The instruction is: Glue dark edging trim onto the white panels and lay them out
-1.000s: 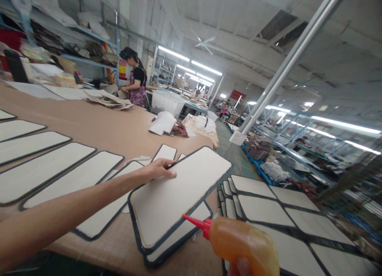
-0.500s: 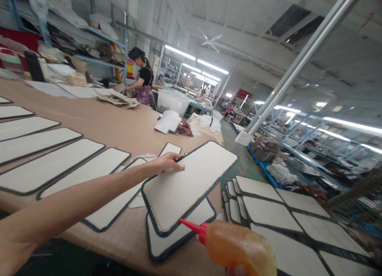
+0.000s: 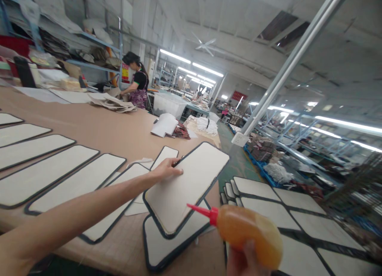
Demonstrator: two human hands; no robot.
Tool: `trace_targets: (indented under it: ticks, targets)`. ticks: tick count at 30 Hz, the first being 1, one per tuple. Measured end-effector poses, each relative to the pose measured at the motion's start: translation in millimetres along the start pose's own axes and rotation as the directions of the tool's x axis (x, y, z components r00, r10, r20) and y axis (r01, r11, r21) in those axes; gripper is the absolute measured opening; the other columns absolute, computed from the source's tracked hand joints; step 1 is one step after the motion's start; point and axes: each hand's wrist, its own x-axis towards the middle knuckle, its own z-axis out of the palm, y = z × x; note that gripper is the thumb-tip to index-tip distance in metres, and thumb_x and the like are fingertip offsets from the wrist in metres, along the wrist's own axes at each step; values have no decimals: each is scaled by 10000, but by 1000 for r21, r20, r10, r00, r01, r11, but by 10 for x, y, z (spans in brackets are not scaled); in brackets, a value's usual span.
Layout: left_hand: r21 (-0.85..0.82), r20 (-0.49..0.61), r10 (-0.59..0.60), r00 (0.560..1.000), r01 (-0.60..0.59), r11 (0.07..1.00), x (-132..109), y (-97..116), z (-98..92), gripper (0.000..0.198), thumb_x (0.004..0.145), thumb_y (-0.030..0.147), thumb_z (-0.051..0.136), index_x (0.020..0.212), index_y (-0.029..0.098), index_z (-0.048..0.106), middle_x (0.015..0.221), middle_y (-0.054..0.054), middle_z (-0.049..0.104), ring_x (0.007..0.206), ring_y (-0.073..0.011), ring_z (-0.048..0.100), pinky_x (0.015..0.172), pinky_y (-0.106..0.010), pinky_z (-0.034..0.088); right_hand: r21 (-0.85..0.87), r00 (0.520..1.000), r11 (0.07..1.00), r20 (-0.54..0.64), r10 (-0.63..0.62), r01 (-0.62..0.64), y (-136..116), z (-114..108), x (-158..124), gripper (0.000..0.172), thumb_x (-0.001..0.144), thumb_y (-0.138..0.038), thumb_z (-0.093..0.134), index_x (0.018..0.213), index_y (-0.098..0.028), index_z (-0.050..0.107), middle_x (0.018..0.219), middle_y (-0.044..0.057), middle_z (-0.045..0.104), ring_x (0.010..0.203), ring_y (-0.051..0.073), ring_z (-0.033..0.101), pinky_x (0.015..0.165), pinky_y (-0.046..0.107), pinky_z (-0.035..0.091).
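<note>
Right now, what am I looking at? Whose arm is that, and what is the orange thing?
The camera sits on a person's head, so you see what they see, looking down at their own arms. The left hand presses on a flat white panel with a dark edge, which lies over another one. The right hand holds a squeezy orange bottle with a red pointed tip. More white panels lie in a row on the long brown table. Another person works at the far end.
</note>
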Motion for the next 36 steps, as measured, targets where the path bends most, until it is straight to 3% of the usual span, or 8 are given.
trace_targets:
  ticks: [2,9,15,20,23,31,33,36]
  targets:
    - [5,35,-1,999,1,1000,-54,-41,73,539,557,299,675,1063,111,663,841,-52,701,773,-236,640,649,-289,475,178,984,984,-170,58,-28,-88,184,260,408,668,-208,767,1053,-224,632,919,-32,687,867,128,637,744,205,542]
    - [8,109,21,994,-22,1000,-223,39,159,594,625,372,677,1174,152,627,958,-54,714,958,-279,618,774,-315,476,219,972,974,-237,-3,57,-13,245,755,505,548,-185,834,1008,-197,626,937,-35,664,834,115,628,738,202,535]
    - [-115,218,2,976,23,993,-246,34,114,565,603,252,638,1160,154,633,979,-48,714,929,-261,631,767,-301,483,180,969,983,-245,21,24,99,122,625,517,554,-185,823,1028,-223,619,969,-39,658,852,111,618,729,178,529]
    - [-182,268,-95,959,147,972,-104,-168,79,611,563,194,598,1171,141,620,894,-47,722,757,-243,660,648,-303,502,24,983,996,-160,94,-91,324,65,90,637,580,-329,807,1155,-237,548,1070,26,644,917,217,628,736,321,566]
    - [-151,222,-98,970,133,979,-75,-188,63,580,550,183,587,1126,151,651,891,-35,725,788,-245,658,668,-300,503,-73,997,996,-54,50,-54,400,65,-138,690,536,-418,818,1136,-208,551,1021,77,647,859,276,633,691,405,576]
    - [-24,171,-31,985,36,999,-293,-36,164,521,535,203,602,1043,193,714,895,-14,732,890,-260,642,741,-291,491,-68,942,995,-322,-96,78,169,202,780,631,597,-375,784,1141,-197,519,1132,77,581,991,250,586,868,456,511]
    - [-34,147,-41,988,47,998,-308,-25,188,548,536,211,596,1073,195,703,923,-20,730,864,-257,646,713,-289,496,-70,939,995,-330,-93,74,218,196,761,641,599,-384,783,1148,-191,515,1139,74,575,996,246,584,873,450,508]
    - [-62,131,-87,988,95,993,-274,-22,194,586,523,215,585,1099,168,684,909,-32,729,846,-264,650,699,-303,504,-65,975,998,-220,-21,7,334,164,355,636,570,-405,797,1120,-196,555,1047,67,624,883,230,623,735,360,564]
